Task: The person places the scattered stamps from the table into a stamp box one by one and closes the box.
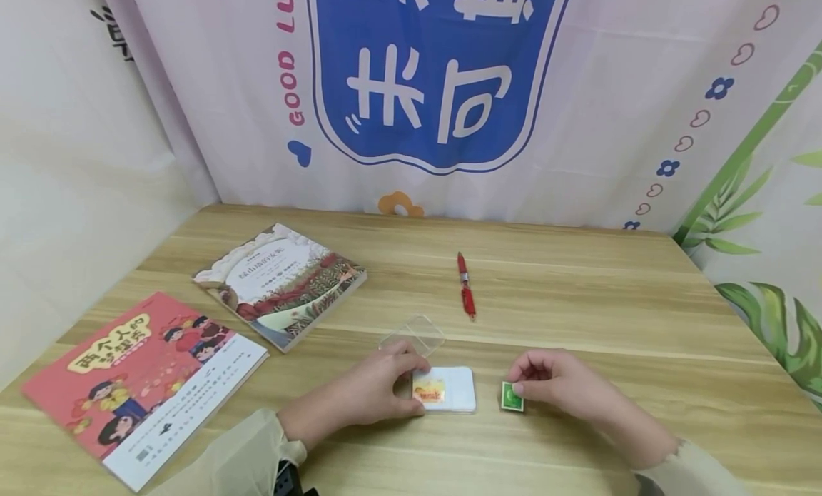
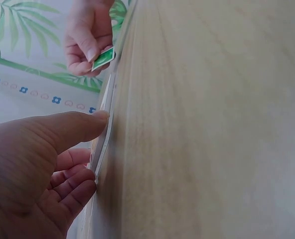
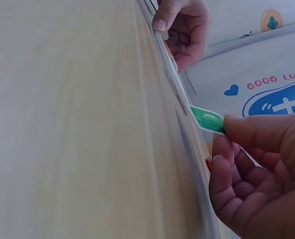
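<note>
My left hand (image 1: 380, 387) grips the left end of a thin white rounded-corner card (image 1: 460, 389) lying on the table, its thumb at the near edge and fingers at the far edge. A small yellow-and-red picture sticker (image 1: 429, 391) lies on the card's left half. To the right, my right hand (image 1: 564, 385) pinches a small green rectangular piece with a white border (image 1: 511, 398), like a sticker or stamp, between thumb and finger. In the right wrist view this green piece (image 3: 208, 121) sticks out beyond the thumb, apart from the card. Beyond the left hand lies a clear plastic sheet or lid (image 1: 420, 332).
A red pen (image 1: 465, 285) lies farther back on the wooden table (image 1: 578, 289). At the left are two books, a pink-and-white one (image 1: 144, 389) and one with a landscape cover (image 1: 282, 282). A printed curtain (image 1: 610, 125) hangs behind the table's far edge.
</note>
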The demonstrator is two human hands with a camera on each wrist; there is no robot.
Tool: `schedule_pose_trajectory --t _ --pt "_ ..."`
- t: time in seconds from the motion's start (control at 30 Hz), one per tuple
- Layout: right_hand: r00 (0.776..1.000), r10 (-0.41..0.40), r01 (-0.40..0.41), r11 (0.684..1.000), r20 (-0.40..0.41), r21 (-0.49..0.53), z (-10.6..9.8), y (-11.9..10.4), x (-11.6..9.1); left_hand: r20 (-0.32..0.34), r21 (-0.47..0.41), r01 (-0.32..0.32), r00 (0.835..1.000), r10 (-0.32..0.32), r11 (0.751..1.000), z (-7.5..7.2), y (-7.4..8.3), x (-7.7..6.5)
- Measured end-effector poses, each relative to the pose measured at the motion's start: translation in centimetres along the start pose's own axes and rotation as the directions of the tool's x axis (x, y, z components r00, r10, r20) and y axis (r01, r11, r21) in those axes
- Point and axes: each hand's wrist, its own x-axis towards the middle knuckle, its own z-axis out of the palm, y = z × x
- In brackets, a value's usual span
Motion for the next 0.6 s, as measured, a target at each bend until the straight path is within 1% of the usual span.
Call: schedule_pose_trajectory --t 0.1,0.17,0.33,0.6 --pt "1.000 -0.013 0.013 0.999 0.012 0.029 0.3 -0.3 0.5 -0.002 0.002 0.001 1.000 -0.001 1.000 0.0 0.0 0.0" --pt "1.000 -0.008 0.007 0.999 0.016 0.045 0.5 -0.5 0.8 -0.002 0.003 0.000 1.000 0.000 1.000 0.0 0.0 0.0" --pt "1.000 -0.007 0.006 0.998 0.022 0.064 0.9 -0.7 1.6 -0.002 0.001 -0.006 1.000 0.006 1.000 0.0 0.0 0.0" --pt "0.999 -0.030 0.026 0.994 0.037 0.102 1.7 -1.1 2.5 -0.007 0.003 -0.011 1.000 0.011 1.000 0.1 -0.1 0.0"
